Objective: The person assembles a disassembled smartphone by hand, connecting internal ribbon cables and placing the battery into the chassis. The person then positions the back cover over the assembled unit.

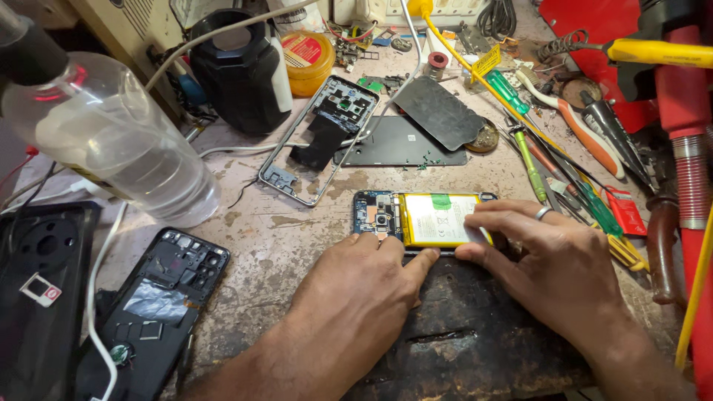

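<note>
Cluttered and scuffed, the repair bench carries an opened smartphone with its yellow battery exposed. Left hand presses its thumb against the phone's near edge, grasping nothing. Right hand lays loose fingers over the battery's right end. Screwdrivers lie just beyond that hand; a plastic bottle sits well left.

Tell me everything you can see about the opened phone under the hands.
The opened phone lies flat on the worn bench, back cover off. A yellow-edged white battery with a green tab fills most of it; a blue board with a camera module sits at its left end. The left hand touches its near edge with a fingertip, and the right hand rests fingers on the battery's right end.
</note>
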